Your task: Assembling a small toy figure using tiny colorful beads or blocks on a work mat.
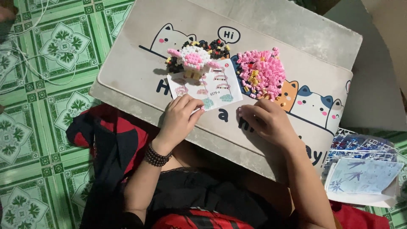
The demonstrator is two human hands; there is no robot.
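My left hand (pixel 180 118) rests on the near edge of a white instruction sheet (pixel 212 87), fingers curled on the paper. My right hand (pixel 265 121) lies just right of the sheet on the grey lap table (pixel 127 72), fingers bent down; whether a small piece is pinched in it is hidden. Behind the sheet stands a small pink and white brick figure (pixel 193 58). A pile of tiny pink bricks (pixel 260 72) with a few yellow and black ones lies beyond my right hand. A smaller heap of black and yellow bricks (pixel 214 48) sits behind the figure.
The lap table has cartoon cats printed on it and lies across my legs over a green patterned tile floor (pixel 51 85). Clear bags of parts and a blue printed sheet (pixel 362 174) lie at right. White cables (pixel 25 55) trail at far left.
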